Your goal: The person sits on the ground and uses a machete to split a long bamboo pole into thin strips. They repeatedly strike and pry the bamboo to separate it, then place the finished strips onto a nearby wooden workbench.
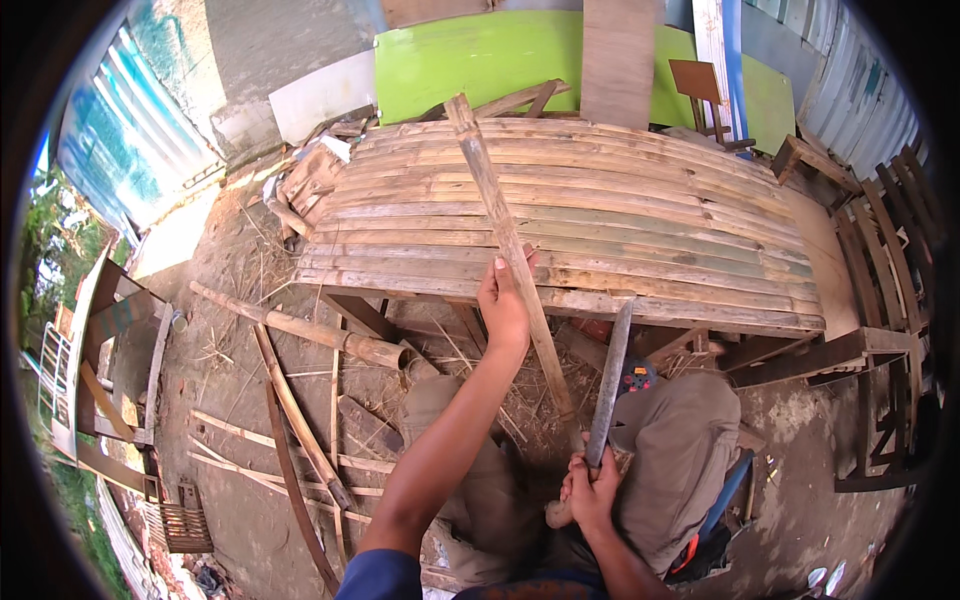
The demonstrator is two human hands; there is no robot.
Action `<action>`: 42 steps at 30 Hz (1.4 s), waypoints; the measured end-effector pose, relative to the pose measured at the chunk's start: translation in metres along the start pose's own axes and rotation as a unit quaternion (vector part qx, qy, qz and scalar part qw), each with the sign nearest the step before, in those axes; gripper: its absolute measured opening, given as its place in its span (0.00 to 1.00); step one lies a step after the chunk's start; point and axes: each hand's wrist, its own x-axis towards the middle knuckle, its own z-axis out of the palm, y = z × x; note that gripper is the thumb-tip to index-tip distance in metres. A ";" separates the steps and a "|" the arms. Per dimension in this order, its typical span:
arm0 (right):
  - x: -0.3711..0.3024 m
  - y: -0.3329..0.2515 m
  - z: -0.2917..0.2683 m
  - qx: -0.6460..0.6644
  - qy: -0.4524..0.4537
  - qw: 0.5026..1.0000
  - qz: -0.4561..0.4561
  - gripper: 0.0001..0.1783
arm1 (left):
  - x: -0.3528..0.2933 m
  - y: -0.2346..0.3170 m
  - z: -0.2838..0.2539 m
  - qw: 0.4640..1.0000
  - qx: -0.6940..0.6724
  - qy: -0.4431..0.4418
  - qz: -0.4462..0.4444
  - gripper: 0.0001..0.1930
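Note:
My left hand (507, 300) is closed around a long split bamboo strip (492, 195), which slants from the far side of the slatted table down between my knees. In my right hand (592, 488) is the handle of a machete (610, 375). Its long grey blade points up and away, to the right of the strip and apart from it, with the tip near the table's front edge. Just beyond both hands stands the bamboo-slat table (640, 230). The lower end of the strip sits close to the machete's handle, partly lost in shadow.
A thick bamboo pole (300, 325) and several split strips (300, 415) lie on the dirt floor to my left. Dark wooden frames (880, 340) stand at the right. Behind the table lean green boards (480, 60). A wooden crate (180, 520) is at the lower left.

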 end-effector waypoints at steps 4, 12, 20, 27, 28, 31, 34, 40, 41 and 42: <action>0.000 0.001 -0.004 -0.001 -0.026 1.000 -0.018 0.23 | -0.013 0.004 0.006 1.000 0.017 0.018 0.018 0.21; 0.010 -0.009 -0.010 -0.006 -0.005 0.999 -0.045 0.23 | -0.026 0.023 0.021 0.998 0.057 -0.006 0.006 0.22; 0.029 -0.006 -0.002 -0.039 0.008 0.997 -0.067 0.25 | -0.088 -0.008 0.031 0.990 0.122 -0.022 0.073 0.24; 0.067 0.030 0.002 -0.171 0.074 0.972 -0.141 0.32 | -0.122 -0.018 0.043 0.998 -0.009 -0.032 -0.049 0.22; 0.071 0.030 0.005 -0.174 0.090 0.958 -0.211 0.28 | -0.124 -0.023 0.040 0.995 -0.071 -0.009 -0.076 0.21; 0.076 0.027 0.001 -0.247 0.077 0.942 -0.214 0.21 | -0.126 -0.051 0.015 0.965 -0.187 0.047 -0.176 0.17; 0.083 0.033 0.001 -0.168 0.075 0.962 -0.201 0.15 | -0.124 -0.052 -0.003 0.931 -0.180 0.082 -0.306 0.12; 0.089 0.026 -0.005 -0.232 0.100 0.939 -0.232 0.11 | -0.108 -0.041 -0.010 0.983 0.075 0.149 -0.075 0.16; 0.089 0.026 -0.006 -0.229 0.101 0.940 -0.231 0.10 | -0.102 -0.040 -0.011 0.977 0.126 0.172 -0.028 0.17; 0.087 0.026 -0.006 -0.227 0.099 0.942 -0.228 0.09 | -0.097 -0.039 -0.017 0.974 0.166 0.155 -0.011 0.20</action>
